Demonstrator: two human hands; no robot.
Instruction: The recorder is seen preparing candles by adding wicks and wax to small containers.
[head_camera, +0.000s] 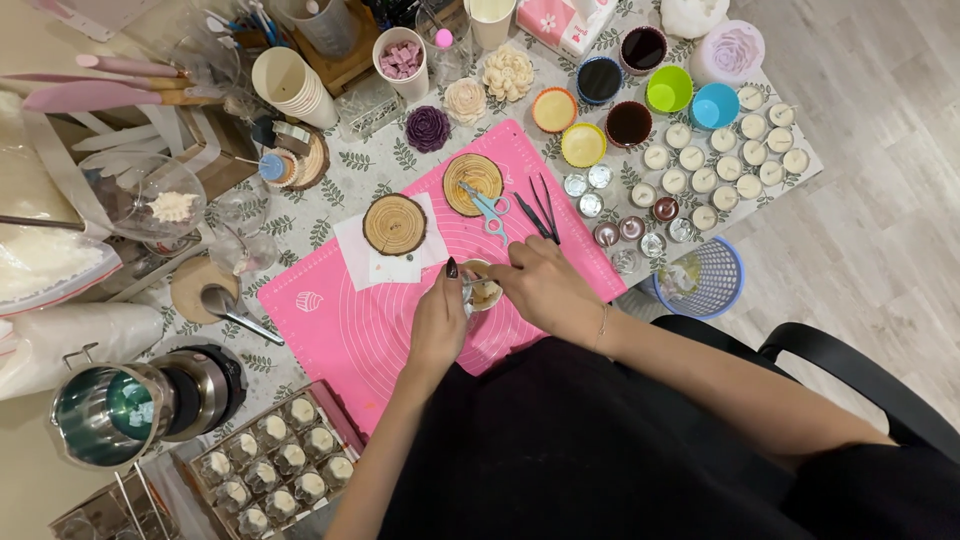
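Pink mat (380, 320) covers the desk; both hands, left (437, 322) and right (545, 290), clamp one small glass cup (482, 292). Just above them: two wood slices (394, 223), one pair of scissors (490, 210).

Head camera, single view: worn high, facing almost straight down onto the counter (330, 215) and pink mat (350, 320). Moderately near; both hands central, lap at bottom, floor probably right. No second view.

— Where are we working?
— At a home candle-making table: around the pink silicone mat (400, 320) we see poured tealights (725, 160), flower-shaped candles (508, 72) behind it, a melting pot (105, 410) left.
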